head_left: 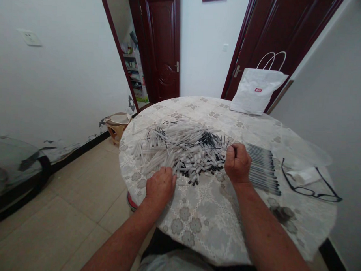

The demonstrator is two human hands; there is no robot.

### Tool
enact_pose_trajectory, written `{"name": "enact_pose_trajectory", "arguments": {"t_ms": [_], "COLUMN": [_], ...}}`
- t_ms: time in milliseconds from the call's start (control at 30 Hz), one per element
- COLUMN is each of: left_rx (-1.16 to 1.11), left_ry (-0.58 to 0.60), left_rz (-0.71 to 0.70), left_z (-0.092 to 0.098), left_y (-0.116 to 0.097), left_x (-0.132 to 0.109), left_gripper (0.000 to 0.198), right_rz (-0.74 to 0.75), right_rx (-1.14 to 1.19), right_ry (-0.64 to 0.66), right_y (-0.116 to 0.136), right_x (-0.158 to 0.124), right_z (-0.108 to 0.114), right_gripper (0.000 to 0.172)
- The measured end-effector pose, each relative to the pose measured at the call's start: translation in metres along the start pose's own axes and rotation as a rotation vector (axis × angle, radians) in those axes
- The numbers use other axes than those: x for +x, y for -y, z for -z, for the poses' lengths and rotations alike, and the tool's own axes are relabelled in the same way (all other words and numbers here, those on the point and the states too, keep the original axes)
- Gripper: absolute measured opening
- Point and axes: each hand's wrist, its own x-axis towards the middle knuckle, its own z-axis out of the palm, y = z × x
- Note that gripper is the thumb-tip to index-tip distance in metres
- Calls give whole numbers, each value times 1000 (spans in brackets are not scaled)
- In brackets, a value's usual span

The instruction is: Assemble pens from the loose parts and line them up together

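Note:
A heap of loose pen parts (180, 139) lies on the table, with translucent tubes, thin black refills and small dark-ended pieces mixed together. My left hand (161, 184) is at the near left edge of the heap, its fingers curled closed by the clear tubes. What those fingers hold is hidden. On the heap's right side my right hand (238, 163) is closed in a pinch. A thin black pen refill (214, 148) points left from its fingertips. Beside that hand, a row of pens (264, 168) with dark ends lies side by side.
A flowered cloth covers the round table (201, 227). Black-framed glasses (311, 193) and a small white packet (305, 175) lie at the right, near a clear plastic bag (304, 149). A white paper bag (257, 90) stands at the back edge. A stool (117, 127) is at the left.

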Motion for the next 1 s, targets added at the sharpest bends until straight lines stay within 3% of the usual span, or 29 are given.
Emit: {"name": "enact_pose_trajectory", "arguments": {"t_ms": [167, 300, 433, 533, 667, 733, 800, 900, 1000], "left_rx": [-122, -564, -1352, -1855, -2265, -2382, -2444, -2424, -2334], "left_ry": [-95, -145, 136, 284, 520, 578, 541, 359, 196], "left_rz": [-33, -89, 16, 110, 138, 184, 250, 308, 307], "left_z": [8, 20, 24, 23, 20, 18, 14, 8, 0], "left_y": [-2, -8, -28, -46, -59, -60, -60, -61, -62], "left_x": [-1, 8, 36, 65, 95, 104, 109, 110, 109], "left_gripper": [20, 17, 23, 28, 23, 22, 27, 32, 23], "right_rz": [-99, -375, -694, -795, -839, -855, -863, -867, -862], "right_rx": [129, 552, 1005, 1172, 1228, 1221, 1224, 1233, 1201], "right_ry": [-20, -57, -104, -145, -198, -216, -218, -205, -192], "right_y": [2, 5, 3, -1, -6, -7, -6, -4, -4], "right_x": [1, 4, 11, 16, 17, 17, 16, 15, 13], "right_z": [1, -9, -21, -23, -23, -24, -25, -27, -29], "right_gripper": [20, 22, 23, 25, 25, 24, 24, 25, 26]}}
